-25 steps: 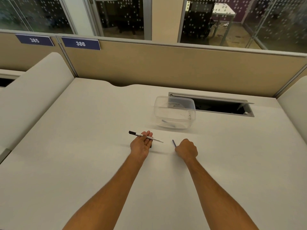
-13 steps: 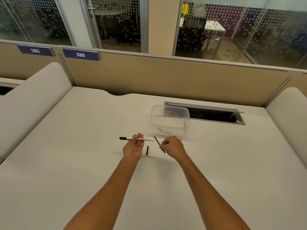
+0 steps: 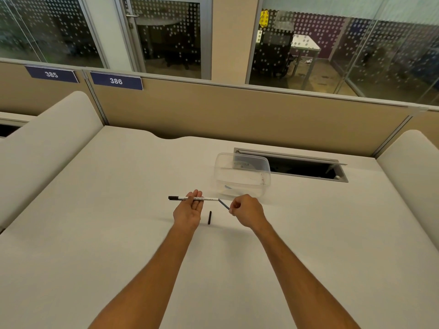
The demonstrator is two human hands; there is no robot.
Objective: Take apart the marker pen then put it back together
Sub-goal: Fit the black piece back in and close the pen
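The counter [image 3: 118,233] stretches wide in front of the tub [image 3: 242,176], with room on both sides. Just before the tub, the left grip [image 3: 187,210], fingers flat, carries the barrel [image 3: 202,199]. The right grip [image 3: 247,211] pinches the refill [image 3: 224,204], its tip at the barrel's end. The cap [image 3: 209,217] lies nearer still. Disassembly looks done; inserting and capping remain.

White desk [image 3: 118,233], tan partition [image 3: 237,115], dotted glass [image 3: 380,43]

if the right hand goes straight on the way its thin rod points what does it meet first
The open end of the marker barrel lying across the left hand; the ink rod looks almost at its mouth already, though depth is unclear.
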